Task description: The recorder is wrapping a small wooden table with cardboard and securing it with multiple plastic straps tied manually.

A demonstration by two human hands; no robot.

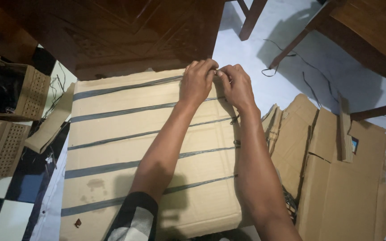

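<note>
- Pinching together at the far edge of a large cardboard sheet (126,147), the left hand (197,82) and right hand (237,87) meet fingertip to fingertip; both sets of fingers are curled narrow around the end of a dark strap (126,87), though what exactly sits between the fingertips is too small to tell.
- Several such dark straps run in rough parallel across the sheet from its left edge to its right edge, where they end near the right forearm.
- Just beyond the hands, the sheet's far edge lies against a dark carved wooden panel (126,31), leaving almost no room ahead.
- To the right, a heap of torn cardboard pieces (336,165) lies just beside the sheet, crowding that edge.
- Farther right and up, pale floor (264,49) lies open, crossed by loose dark strands (307,67) and wooden furniture legs (291,47).
- To the left, two woven-sided boxes (12,89) stand on checkered floor; the upper one shows a dark interior, its contents unclear.
- A narrow cardboard strip (52,120) lies between them and the sheet.
</note>
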